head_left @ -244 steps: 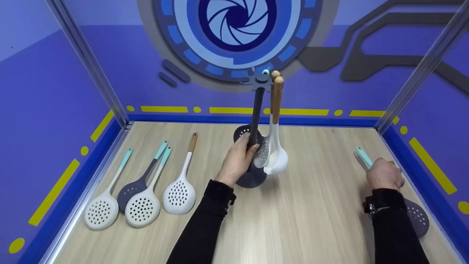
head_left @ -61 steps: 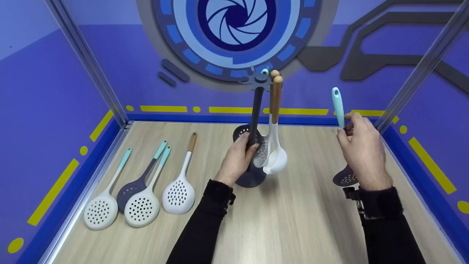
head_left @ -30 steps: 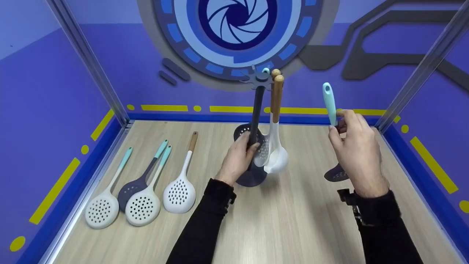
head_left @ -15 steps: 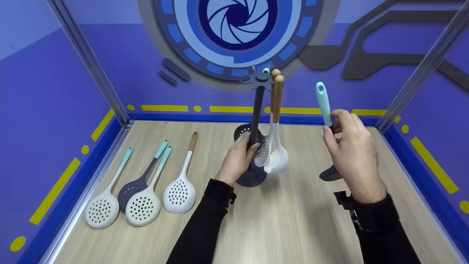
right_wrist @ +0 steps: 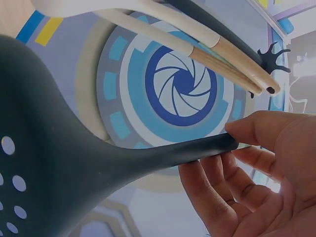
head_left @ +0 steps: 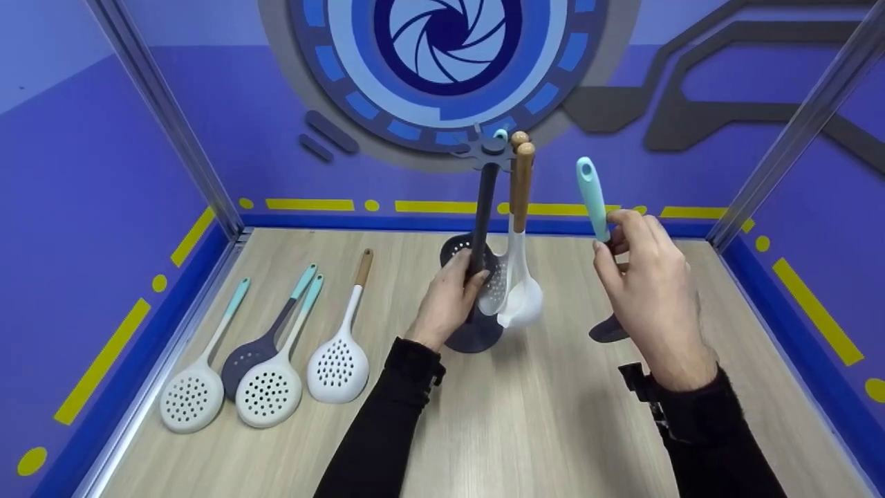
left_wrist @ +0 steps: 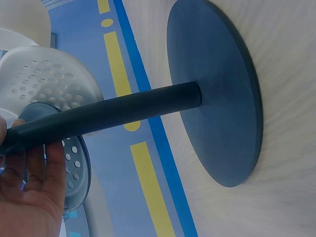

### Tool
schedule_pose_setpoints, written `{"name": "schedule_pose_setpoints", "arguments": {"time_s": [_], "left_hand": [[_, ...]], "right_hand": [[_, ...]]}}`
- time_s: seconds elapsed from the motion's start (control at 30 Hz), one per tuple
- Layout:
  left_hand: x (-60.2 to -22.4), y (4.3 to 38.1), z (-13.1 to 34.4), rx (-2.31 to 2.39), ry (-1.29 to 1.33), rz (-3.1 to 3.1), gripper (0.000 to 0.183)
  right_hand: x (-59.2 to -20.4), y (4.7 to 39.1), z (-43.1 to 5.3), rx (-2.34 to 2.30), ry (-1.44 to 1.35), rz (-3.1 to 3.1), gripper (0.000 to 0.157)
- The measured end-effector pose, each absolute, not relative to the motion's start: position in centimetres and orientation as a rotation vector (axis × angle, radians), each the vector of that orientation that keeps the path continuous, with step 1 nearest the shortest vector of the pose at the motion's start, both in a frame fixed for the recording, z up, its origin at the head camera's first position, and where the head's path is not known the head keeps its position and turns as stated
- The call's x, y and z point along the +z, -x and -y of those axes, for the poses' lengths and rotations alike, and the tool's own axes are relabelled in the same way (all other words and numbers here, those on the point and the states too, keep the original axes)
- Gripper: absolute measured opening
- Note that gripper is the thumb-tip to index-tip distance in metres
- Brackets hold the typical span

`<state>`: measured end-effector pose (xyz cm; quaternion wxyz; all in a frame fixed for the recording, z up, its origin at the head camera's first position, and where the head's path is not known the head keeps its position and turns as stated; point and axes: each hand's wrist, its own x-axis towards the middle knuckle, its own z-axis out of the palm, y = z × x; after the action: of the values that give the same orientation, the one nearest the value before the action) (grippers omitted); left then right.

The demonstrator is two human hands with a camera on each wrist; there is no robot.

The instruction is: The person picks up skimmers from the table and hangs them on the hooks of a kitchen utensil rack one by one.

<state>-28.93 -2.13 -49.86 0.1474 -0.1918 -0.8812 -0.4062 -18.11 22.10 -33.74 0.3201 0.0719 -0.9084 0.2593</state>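
Note:
A dark utensil stand (head_left: 486, 200) with a round base and a hooked top stands mid-table. My left hand (head_left: 446, 301) grips its post, with fingers wrapped around it in the left wrist view. On the stand's right hang a white ladle (head_left: 525, 304) with a wooden handle and a pale perforated utensil (head_left: 494, 294); a dark perforated skimmer (head_left: 453, 246) hangs behind the post. My right hand (head_left: 650, 290) pinches another dark skimmer (right_wrist: 44, 138) just below its mint handle (head_left: 592, 197). It is held upright, handle up, to the right of the stand; my hand hides part of its head.
On the left side of the wooden table (head_left: 539, 429) lie two pale skimmers with mint handles (head_left: 192, 400) (head_left: 268, 394), a dark skimmer (head_left: 242, 363) partly under one, and a white wooden-handled skimmer (head_left: 338, 370). Blue panels (head_left: 173, 173) enclose the table's back and sides.
My right hand has picked up the dark skimmer from the table's right side, raised it upright and carried it left toward the stand. My left hand stays on the post.

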Motion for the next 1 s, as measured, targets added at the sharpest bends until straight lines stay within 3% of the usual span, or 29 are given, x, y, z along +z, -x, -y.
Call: {"name": "schedule_pose_setpoints", "arguments": {"time_s": [1.0], "left_hand": [[-49.8,28.8,2.2,-1.178,0.570,2.527,0.030]], "right_hand": [[-33.6,17.6,-18.4,0.669,-0.288,2.390,0.028]]}}
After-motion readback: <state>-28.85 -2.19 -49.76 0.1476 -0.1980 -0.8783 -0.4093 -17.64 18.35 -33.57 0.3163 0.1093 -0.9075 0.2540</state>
